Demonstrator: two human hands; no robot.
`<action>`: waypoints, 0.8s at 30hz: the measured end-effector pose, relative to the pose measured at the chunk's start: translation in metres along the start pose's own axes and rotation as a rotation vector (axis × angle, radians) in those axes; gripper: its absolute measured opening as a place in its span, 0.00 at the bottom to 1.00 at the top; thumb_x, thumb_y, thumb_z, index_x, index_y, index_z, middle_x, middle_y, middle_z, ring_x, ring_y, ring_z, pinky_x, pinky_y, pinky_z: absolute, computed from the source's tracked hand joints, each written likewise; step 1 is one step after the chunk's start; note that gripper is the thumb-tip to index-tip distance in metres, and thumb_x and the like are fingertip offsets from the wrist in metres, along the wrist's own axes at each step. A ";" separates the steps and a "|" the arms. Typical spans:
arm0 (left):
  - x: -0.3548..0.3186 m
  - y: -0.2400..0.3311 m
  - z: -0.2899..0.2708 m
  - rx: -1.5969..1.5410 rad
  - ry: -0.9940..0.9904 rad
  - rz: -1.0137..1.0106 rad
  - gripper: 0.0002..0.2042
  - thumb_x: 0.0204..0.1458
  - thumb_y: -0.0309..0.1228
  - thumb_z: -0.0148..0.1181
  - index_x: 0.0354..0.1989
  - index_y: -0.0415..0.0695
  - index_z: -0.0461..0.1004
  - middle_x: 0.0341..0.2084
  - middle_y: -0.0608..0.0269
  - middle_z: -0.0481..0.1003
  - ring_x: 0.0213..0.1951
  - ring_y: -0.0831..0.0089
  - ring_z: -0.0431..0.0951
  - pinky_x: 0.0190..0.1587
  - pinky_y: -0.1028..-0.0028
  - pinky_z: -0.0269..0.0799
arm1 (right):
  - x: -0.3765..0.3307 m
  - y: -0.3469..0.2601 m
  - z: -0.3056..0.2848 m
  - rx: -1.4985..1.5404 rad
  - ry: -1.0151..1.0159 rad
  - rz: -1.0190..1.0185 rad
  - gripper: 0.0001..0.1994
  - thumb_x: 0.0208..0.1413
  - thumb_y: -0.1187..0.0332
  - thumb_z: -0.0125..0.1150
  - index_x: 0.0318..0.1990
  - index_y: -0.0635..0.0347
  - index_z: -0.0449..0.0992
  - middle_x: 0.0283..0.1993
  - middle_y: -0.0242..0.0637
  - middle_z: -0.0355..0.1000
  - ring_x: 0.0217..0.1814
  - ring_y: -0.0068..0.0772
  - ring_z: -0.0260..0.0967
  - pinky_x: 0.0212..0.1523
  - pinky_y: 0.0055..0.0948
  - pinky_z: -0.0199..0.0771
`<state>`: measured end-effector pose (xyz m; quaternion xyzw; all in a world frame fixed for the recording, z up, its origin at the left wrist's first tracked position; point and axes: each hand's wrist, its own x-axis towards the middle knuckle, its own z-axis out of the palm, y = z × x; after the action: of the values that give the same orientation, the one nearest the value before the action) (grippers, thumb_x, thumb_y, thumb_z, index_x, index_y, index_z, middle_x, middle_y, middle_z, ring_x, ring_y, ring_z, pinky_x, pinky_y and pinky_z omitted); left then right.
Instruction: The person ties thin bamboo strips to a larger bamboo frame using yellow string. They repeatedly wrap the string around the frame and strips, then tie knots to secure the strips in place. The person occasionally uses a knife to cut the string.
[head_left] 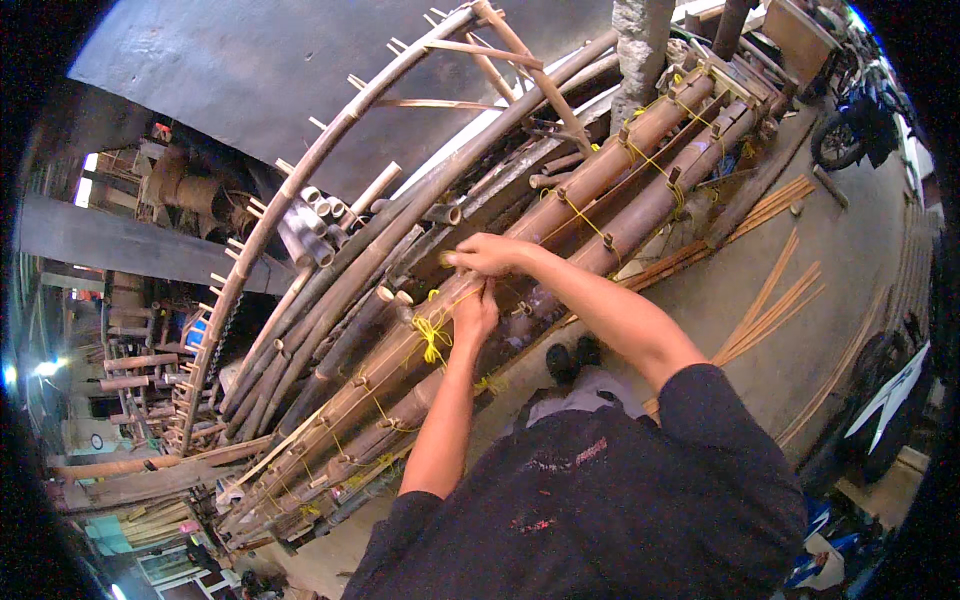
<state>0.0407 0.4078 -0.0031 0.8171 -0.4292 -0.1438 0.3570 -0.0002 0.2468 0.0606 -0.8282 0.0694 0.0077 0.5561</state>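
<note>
Head view: left hand (475,316) and right hand (494,255) meet at a bamboo pole (598,178) beside bunched yellow cord (431,336); fingers bent, grip unclear.

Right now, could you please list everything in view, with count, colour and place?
Large bamboo poles: at least two, brown, diagonal through centre
Cord: many ties, yellow, on large poles
Pegged bamboo frame: one, tan, upper left
Stacked poles: many, brown, left of centre
Short tubes: several, greyish, beside frame
Thin strips: several, tan, floor at right
Pillar: one, pale, top
Wall: one, grey, upper left
Wheel: one, black, upper right
Clutter: uncountable, mixed, far left
Shirt: one, dark, bottom
Left hand: one, bare, at a large pole
Right hand: one, bare, just above it
</note>
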 end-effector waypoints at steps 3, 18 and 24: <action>-0.017 -0.033 0.012 -0.007 0.094 -0.111 0.16 0.61 0.44 0.46 0.49 0.52 0.76 0.45 0.51 0.77 0.54 0.50 0.71 0.57 0.43 0.47 | -0.072 -0.075 -0.007 0.262 -0.152 -0.251 0.24 0.65 0.51 0.48 0.28 0.65 0.73 0.28 0.45 0.74 0.30 0.31 0.69 0.33 0.39 0.71; 0.100 -0.047 -0.004 0.255 0.166 -0.105 0.17 0.59 0.42 0.50 0.34 0.41 0.76 0.31 0.44 0.77 0.37 0.42 0.76 0.41 0.53 0.71 | -0.171 -0.002 0.103 -0.452 -0.035 -0.047 0.13 0.48 0.60 0.60 0.36 0.61 0.77 0.35 0.52 0.74 0.39 0.55 0.71 0.46 0.47 0.70; 0.047 -0.025 -0.098 0.234 0.008 -0.063 0.21 0.60 0.43 0.47 0.48 0.35 0.72 0.41 0.36 0.75 0.47 0.41 0.74 0.51 0.52 0.68 | -0.153 0.008 0.228 -0.029 0.112 -0.211 0.23 0.50 0.63 0.64 0.54 0.58 0.71 0.45 0.44 0.73 0.46 0.47 0.71 0.50 0.44 0.70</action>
<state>0.1368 0.4243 0.0511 0.8668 -0.4159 -0.1007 0.2559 -0.1379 0.4706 -0.0196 -0.8379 0.0130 -0.0961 0.5371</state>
